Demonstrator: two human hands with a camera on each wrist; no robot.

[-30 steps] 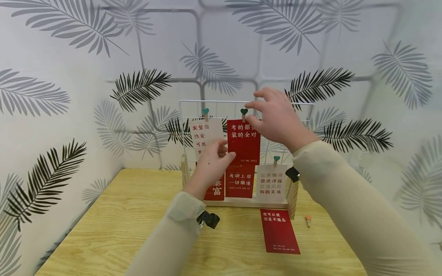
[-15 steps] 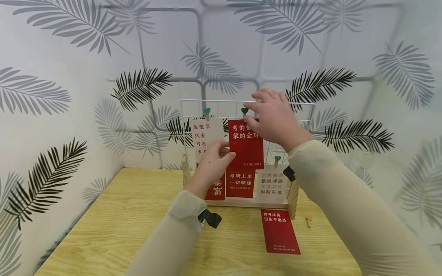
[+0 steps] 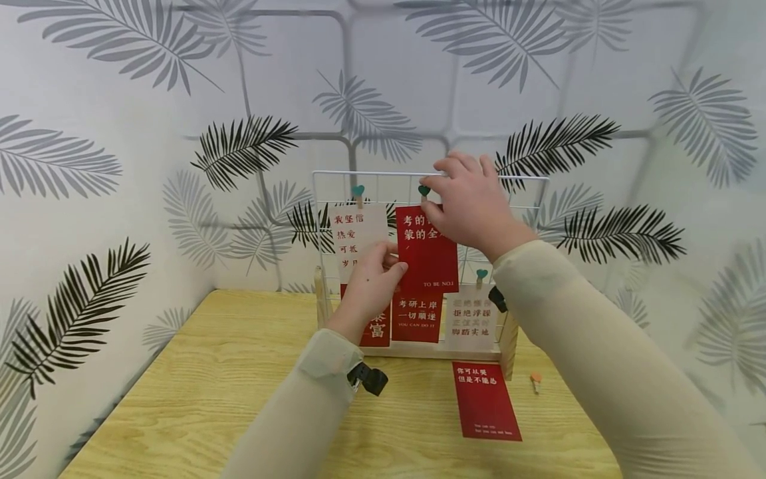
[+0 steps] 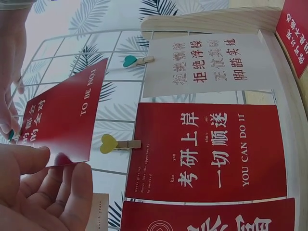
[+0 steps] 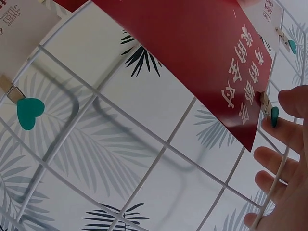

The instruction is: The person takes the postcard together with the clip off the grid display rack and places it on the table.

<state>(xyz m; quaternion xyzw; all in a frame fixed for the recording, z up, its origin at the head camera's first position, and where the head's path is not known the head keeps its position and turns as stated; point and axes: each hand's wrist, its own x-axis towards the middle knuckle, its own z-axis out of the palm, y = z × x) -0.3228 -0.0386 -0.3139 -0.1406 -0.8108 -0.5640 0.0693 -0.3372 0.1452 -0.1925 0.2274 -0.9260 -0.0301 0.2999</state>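
My left hand pinches a red card by its lower left edge, thumb in front and fingers behind. That card hangs in the upper middle of a white wire grid, its lower end tilted out from the wires in the left wrist view. At its top edge is a small wooden clothespin with a dark green heart. My right hand has thumb and index finger at this clothespin, the other fingers spread behind the top wire. In the right wrist view the index fingertip touches the heart.
Left of the red card hangs a white card under a teal heart clothespin. More cards hang below, including a red one with a yellow heart clip. On the table lie a red card and an orange clip.
The red card has shifted slightly right and its lower edge has dropped a little. My right hand has moved slightly left, closer around the green heart clothespin. My left hand keeps its pinch.
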